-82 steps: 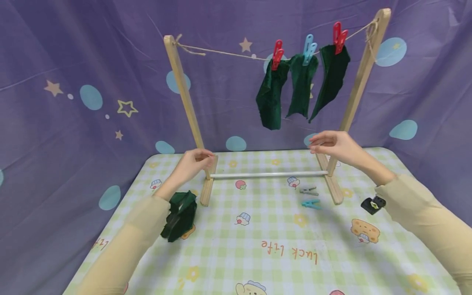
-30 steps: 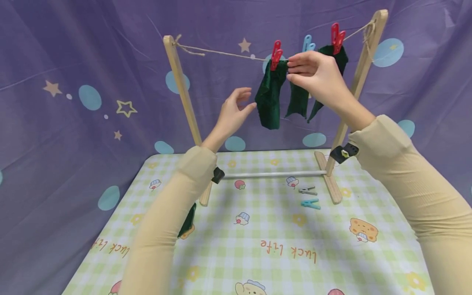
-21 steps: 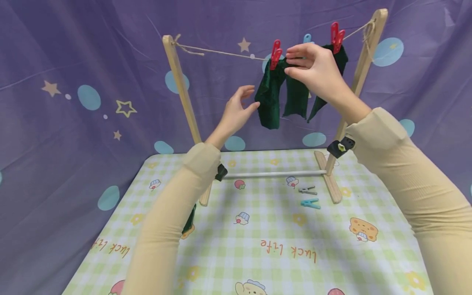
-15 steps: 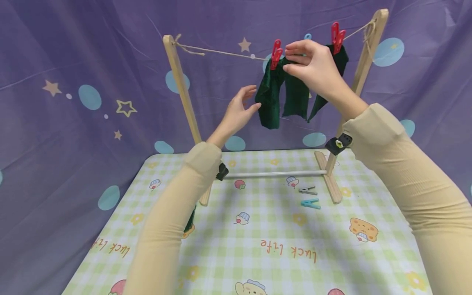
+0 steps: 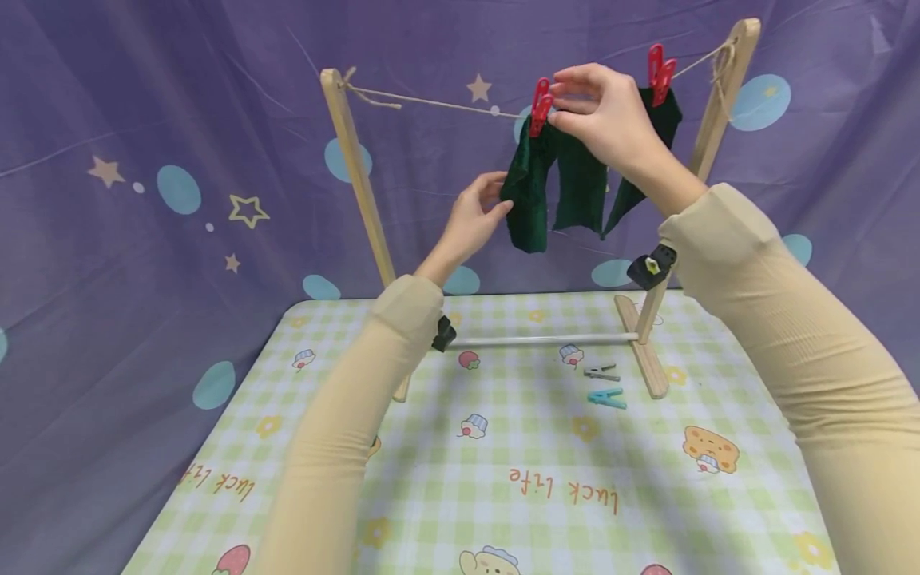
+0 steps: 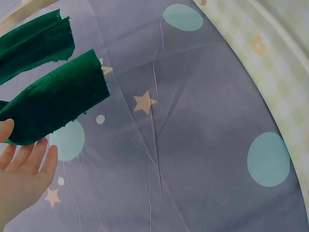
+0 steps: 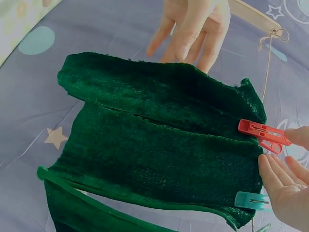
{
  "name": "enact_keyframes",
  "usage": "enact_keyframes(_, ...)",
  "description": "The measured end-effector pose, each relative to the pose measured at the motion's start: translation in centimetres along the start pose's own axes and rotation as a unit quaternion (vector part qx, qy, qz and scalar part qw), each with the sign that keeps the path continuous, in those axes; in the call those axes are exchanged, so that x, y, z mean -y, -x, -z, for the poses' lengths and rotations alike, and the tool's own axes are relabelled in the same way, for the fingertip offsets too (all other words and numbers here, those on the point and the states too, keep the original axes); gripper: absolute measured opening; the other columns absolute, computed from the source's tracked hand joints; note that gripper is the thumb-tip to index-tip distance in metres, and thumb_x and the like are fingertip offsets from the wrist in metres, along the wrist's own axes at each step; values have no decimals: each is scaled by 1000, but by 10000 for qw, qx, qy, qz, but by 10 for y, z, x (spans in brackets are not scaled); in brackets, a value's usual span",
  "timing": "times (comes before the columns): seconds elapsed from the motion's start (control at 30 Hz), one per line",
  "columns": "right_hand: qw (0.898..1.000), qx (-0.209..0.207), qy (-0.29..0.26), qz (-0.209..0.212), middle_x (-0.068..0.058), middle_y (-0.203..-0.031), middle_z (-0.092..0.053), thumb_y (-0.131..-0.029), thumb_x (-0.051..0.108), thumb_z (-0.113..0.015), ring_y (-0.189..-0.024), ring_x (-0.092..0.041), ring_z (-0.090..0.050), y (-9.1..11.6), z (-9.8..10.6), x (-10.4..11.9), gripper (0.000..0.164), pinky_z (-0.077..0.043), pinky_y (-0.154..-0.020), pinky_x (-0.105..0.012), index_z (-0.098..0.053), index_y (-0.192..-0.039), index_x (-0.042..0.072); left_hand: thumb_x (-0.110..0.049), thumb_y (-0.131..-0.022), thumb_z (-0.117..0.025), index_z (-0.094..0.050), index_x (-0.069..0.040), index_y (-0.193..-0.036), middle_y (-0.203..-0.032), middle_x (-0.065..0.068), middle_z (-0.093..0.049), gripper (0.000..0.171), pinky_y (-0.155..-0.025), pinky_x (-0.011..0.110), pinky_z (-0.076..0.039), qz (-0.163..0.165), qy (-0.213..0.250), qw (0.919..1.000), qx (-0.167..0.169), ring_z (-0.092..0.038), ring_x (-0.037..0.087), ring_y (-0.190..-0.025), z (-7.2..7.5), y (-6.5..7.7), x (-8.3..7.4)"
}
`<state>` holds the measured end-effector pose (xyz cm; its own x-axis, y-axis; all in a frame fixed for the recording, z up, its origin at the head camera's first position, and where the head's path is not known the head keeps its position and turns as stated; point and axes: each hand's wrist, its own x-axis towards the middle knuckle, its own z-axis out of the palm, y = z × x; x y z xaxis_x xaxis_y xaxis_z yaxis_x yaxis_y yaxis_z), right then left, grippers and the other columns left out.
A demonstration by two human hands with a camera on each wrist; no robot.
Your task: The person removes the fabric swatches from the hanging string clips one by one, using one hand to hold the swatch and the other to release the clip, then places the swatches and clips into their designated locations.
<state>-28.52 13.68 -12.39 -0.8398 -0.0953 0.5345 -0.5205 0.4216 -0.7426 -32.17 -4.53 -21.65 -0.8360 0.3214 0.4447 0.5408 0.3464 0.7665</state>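
Green velvety cloth, one piece, hung from a string by a red clip; first of three from the left in the head view. Left hand: thumb and fingers parted, set about the cloth's outer edge, thumb in front and fingers behind (whether they press on it, one cannot tell). Right hand: loosely bent, a gap between thumb and fingers, held right by the red clip without enclosing it.

Second cloth, same green, adjoining; pale blue clip at its top, seen in the right wrist view. Third cloth, partly behind the right hand, under another red clip.

Two wooden posts, string tied near their tops; white rod low between them. Grey clip and turquoise clip, loose on the worktop, which bears a checked, printed cover. Behind: purple curtain, stars and blue ovals.
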Motion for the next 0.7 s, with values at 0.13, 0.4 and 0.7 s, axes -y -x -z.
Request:
enact_keyframes(0.13,9998,83,153,-58,-14,-126,-49,-84,9,-58,-112,-18,-51,-3,1,1,46,-40,-92,-26,-43,-128,3,-5,-86,-57,-48,-1,-123,-111,13,-58,38,-84,17,-43,72,11,9999,-129,-55,17,-102,-3,1,0)
enact_keyframes(0.4,9989,164,394,-171,-14,-128,-47,-85,13,-57,-112,-16,-50,-8,0,4,48,-39,-93,-26,-42,-129,2,-11,-86,-58,-54,-4,-117,-101,11,-63,32,-73,21,-47,216,28,9988,-448,-60,17,-87,-4,4,2)
enact_keyframes(0.7,9987,88,279,-411,-11,-126,-50,-85,14,-59,-112,-12,-50,-14,1,3,47,-38,-94,-25,-45,-128,5,-8,-88,-55,-59,1,-110,-93,17,-64,24,-71,32,-51,353,575,9952,-704,-61,29,-77,-2,8,-5)
